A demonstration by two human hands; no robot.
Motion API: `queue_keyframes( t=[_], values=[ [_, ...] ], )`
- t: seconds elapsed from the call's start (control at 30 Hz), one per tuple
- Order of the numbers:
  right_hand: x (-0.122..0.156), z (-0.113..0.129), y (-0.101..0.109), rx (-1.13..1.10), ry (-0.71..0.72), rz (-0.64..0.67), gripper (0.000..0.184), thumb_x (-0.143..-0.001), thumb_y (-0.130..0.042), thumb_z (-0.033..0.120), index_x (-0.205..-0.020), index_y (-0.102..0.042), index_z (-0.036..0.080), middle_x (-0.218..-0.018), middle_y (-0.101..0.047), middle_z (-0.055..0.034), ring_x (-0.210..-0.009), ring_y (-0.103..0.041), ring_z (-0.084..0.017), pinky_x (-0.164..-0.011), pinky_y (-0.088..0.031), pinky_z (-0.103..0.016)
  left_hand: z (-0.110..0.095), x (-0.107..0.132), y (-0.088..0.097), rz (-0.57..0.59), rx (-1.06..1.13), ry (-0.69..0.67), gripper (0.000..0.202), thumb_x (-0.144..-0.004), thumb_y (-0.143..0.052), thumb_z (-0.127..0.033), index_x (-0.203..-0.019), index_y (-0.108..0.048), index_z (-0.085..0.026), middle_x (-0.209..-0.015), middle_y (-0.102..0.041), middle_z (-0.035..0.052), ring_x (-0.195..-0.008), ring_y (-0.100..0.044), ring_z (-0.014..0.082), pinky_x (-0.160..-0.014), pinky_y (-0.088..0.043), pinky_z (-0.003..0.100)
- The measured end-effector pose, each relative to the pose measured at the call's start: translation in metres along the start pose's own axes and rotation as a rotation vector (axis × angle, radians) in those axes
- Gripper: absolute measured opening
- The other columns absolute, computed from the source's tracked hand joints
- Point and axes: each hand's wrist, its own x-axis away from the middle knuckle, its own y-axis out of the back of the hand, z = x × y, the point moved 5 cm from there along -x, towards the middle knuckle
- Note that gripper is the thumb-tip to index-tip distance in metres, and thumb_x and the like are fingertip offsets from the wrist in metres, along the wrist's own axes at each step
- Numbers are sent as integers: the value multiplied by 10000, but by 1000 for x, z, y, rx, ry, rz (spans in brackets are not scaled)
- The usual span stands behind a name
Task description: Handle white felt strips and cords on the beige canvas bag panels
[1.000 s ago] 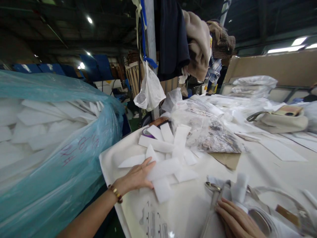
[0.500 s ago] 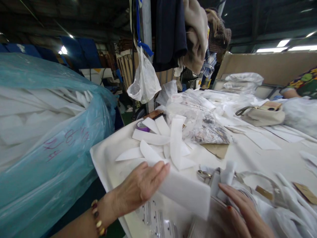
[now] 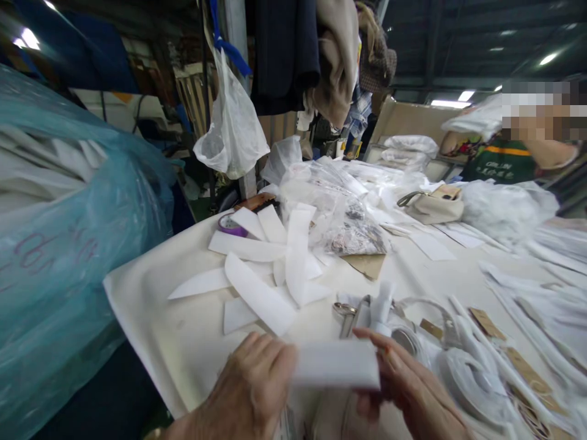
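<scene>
My left hand (image 3: 257, 382) is closed on a white foam strip (image 3: 337, 365), which lies level in front of me and is blurred by motion. At the strip's other end is my right hand (image 3: 403, 385), its fingers curled around that end. Under my hands a beige surface (image 3: 337, 415), perhaps a bag, shows in part. Just beyond are a strap with a metal clasp (image 3: 343, 310) and a white wrapped roll (image 3: 381, 305). Several more white foam strips (image 3: 257, 293) lie in a loose pile on the table (image 3: 151, 305).
A purple tape roll (image 3: 232, 225) and a plastic bag of small parts (image 3: 353, 232) sit behind the pile. Farther back is a beige handbag (image 3: 433, 205). On the left bulges a big teal plastic sack (image 3: 82, 244). Another person (image 3: 499, 159) stands across the table.
My left hand has brought the foam strip lower and turned it level. My right hand has moved onto its right end. The view has swung right, bringing more of the other person into sight.
</scene>
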Motion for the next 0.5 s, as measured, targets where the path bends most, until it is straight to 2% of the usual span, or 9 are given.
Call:
queue_keyframes(
  t=[0.07, 0.1, 0.17, 0.23, 0.3, 0.37, 0.5],
  values=[
    [-15, 25, 1, 408, 246, 6, 474, -906, -375, 548, -1193, -563, 221, -906, -672, -76, -848, -627, -227, -798, -471, -379, 20, -1, -1, 98, 276, 318, 221, -852, -391, -187, -807, -605, -152, -689, -601, 40, -664, -560, 193, -621, -435, 292],
    [-23, 33, -3, 634, 356, 51, 408, -930, -362, 490, -1135, -590, 219, -953, -668, -83, -917, -608, -234, -852, -441, -396, 28, -1, -3, 136, 421, 451, 215, -849, -415, -240, -781, -599, -154, -681, -595, 29, -650, -554, 183, -600, -430, 273],
    [-37, 35, -14, 1013, 483, 204, 361, -960, -325, 397, -937, -627, 201, -907, -663, -79, -876, -597, -237, -846, -422, -423, 37, 1, -11, 207, 688, 652, 236, -822, -456, -331, -790, -598, -146, -682, -591, 15, -615, -531, 166, -549, -409, 247],
    [-47, 27, -22, 1253, 522, 315, 374, -966, -324, 348, -762, -596, 192, -754, -637, -49, -765, -586, -221, -823, -416, -428, 40, 3, -23, 237, 883, 783, 284, -784, -488, -394, -810, -597, -133, -677, -584, 10, -588, -504, 154, -514, -379, 234],
    [-53, 16, -25, 1360, 521, 335, 341, -946, -397, 351, -700, -571, 192, -698, -617, -29, -731, -584, -206, -823, -409, -413, 40, 3, -38, 247, 1017, 865, 325, -752, -516, -433, -817, -591, -124, -664, -577, 11, -576, -487, 148, -506, -357, 230],
    [-55, 9, -25, 1370, 556, 311, 321, -920, -462, 383, -686, -572, 192, -689, -612, -20, -724, -589, -190, -814, -405, -380, 40, 3, -53, 249, 1141, 910, 355, -722, -546, -455, -830, -585, -120, -662, -572, 14, -581, -481, 146, -518, -345, 230],
    [-57, 5, -20, 1322, 759, 206, 396, -864, -517, 530, -659, -570, 196, -680, -606, -8, -708, -583, -171, -735, -401, -317, 42, -5, -81, 285, 1323, 922, 397, -667, -606, -475, -832, -581, -114, -673, -548, 18, -596, -460, 141, -523, -333, 225]
  ],
)
